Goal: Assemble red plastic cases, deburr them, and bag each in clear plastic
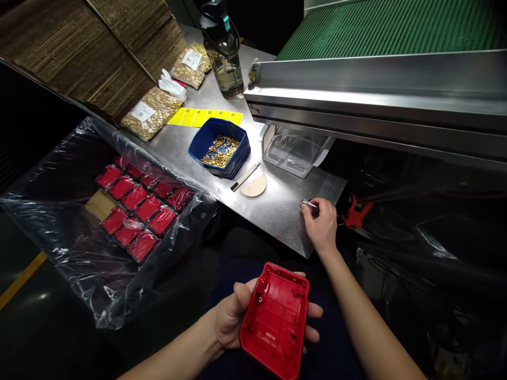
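Observation:
My left hand [233, 316] is closed around a red plastic housing shell [276, 319], held open side up over my lap. My right hand [321, 224] rests on the near right corner of the steel bench [277, 206], fingers pinched on a thin silvery metal tool [309, 203] that lies on the bench surface. A blue bin [206, 138] of small brass parts sits further back on the bench, left of my right hand.
A plastic-lined box [59, 174] of several red shells stands at the left. Bags of brass parts [150, 113], yellow labels [204, 116], a water bottle [224, 50], a clear tray [295, 150], a round disc [254, 186] and a red clamp [356, 214] surround the bench. A green conveyor [396, 26] runs behind.

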`<state>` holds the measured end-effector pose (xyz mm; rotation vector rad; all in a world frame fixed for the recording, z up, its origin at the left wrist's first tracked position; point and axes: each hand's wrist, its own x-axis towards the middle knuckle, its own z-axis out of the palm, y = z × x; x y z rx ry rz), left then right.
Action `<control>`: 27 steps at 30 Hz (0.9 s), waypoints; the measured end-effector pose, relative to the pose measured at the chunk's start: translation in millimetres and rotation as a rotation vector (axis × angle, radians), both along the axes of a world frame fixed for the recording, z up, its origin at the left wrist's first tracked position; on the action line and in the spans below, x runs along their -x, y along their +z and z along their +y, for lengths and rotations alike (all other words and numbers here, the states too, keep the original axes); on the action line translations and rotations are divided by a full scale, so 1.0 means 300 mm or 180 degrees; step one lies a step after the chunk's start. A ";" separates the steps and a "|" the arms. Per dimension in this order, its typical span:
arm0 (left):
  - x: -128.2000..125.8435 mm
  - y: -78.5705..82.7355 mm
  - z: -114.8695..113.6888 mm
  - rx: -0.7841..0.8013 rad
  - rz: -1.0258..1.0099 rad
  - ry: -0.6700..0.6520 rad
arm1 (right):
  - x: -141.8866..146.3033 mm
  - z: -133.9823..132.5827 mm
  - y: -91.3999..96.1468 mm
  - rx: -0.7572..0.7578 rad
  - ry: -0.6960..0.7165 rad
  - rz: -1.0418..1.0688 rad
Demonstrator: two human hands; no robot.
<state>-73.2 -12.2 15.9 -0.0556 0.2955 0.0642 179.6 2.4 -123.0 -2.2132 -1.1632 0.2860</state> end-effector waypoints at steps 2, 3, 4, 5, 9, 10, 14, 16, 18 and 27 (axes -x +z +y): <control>-0.002 -0.003 0.001 0.0079 -0.0041 -0.0006 | -0.007 -0.003 -0.003 0.0027 0.0036 -0.0017; -0.005 -0.002 0.003 0.0094 -0.0041 0.0002 | -0.011 -0.002 0.000 0.0055 0.0064 -0.0007; -0.009 -0.001 0.006 0.0083 -0.0018 0.0029 | -0.014 -0.002 0.008 0.0075 0.0092 0.0020; -0.014 0.002 0.010 0.0049 0.0030 0.0077 | -0.015 -0.003 0.025 0.0082 0.0117 0.0051; -0.025 0.005 0.023 -0.0198 0.0455 0.0366 | 0.014 -0.068 0.194 -0.0420 0.0148 0.0595; -0.026 0.002 0.026 -0.0245 0.0561 0.0420 | 0.031 -0.104 0.256 -0.0593 0.0223 0.0861; -0.031 -0.015 0.034 -0.0172 0.0569 0.0575 | 0.111 -0.265 0.483 -0.0742 0.1394 0.1512; -0.039 -0.021 0.039 -0.0110 0.0474 0.0604 | 0.147 -0.315 0.542 -0.0596 0.2181 0.1212; -0.048 -0.021 0.044 -0.0158 0.0479 0.0585 | 0.175 -0.333 0.560 -0.0538 0.2616 0.0721; -0.037 -0.004 0.049 -0.0303 0.0550 0.0440 | 0.176 -0.374 0.516 -0.0670 0.2350 -0.0019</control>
